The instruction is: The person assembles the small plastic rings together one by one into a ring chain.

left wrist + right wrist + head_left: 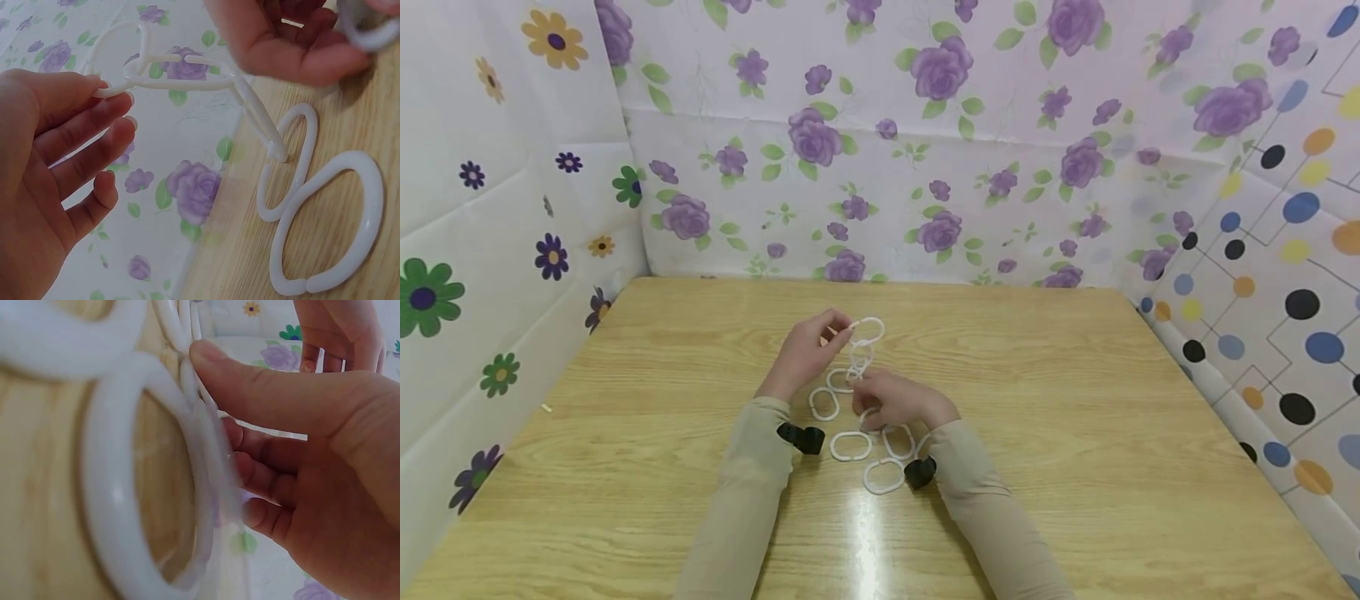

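Note:
My left hand [805, 354] pinches a white oval plastic link [871, 319] between thumb and fingers, the other fingers loosely bent. From that link hangs a short chain of white links [181, 81], the lower end [331, 219] lying on the wooden table. My right hand [902, 402] is low over the table with curled fingers, a white link [867, 423] at them. In the right wrist view this link [222, 462] is blurred beside the fingertips, and the thumb partly hides the grip. The right hand overlaps the chain in the head view but is apart from it in the left wrist view.
Separate-looking white links [851, 433] lie near the right wrist, with another link [883, 490] closer to me. The wooden table [1075, 433] meets flowered cloth [887, 208] at the back and patterned sheets on both sides. Black wrist cameras [921, 472] sit on both sleeves.

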`<state>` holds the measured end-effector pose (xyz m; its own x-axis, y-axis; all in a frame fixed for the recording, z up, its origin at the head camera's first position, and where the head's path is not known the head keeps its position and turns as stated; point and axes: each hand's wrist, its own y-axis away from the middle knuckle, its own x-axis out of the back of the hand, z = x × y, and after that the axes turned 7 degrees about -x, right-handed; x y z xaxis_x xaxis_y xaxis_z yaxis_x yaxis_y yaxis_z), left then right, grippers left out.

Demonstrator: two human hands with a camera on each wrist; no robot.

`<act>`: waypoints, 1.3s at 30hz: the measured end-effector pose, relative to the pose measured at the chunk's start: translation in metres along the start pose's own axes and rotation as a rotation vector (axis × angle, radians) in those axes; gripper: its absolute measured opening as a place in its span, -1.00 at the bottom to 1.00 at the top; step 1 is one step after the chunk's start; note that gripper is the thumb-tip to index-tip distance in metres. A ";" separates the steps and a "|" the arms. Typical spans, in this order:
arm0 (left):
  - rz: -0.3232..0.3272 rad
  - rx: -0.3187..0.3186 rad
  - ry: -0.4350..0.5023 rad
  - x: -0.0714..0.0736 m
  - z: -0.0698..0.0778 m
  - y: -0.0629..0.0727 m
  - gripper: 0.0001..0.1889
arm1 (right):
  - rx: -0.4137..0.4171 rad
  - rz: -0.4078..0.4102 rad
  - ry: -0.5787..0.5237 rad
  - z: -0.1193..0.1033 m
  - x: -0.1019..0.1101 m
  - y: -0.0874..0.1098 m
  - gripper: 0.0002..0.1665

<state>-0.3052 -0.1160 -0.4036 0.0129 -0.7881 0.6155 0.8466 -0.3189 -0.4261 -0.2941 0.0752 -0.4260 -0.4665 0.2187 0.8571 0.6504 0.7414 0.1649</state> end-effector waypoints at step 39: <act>-0.169 0.001 -0.027 -0.012 -0.004 -0.001 -0.81 | 0.028 0.228 -0.633 0.028 0.036 0.034 -0.86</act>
<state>-0.3078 -0.1083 -0.4132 -0.1155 -0.7091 0.6956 0.8387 -0.4448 -0.3142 -0.3051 0.1264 -0.4036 -0.5865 0.6950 0.4159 0.7625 0.6469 -0.0057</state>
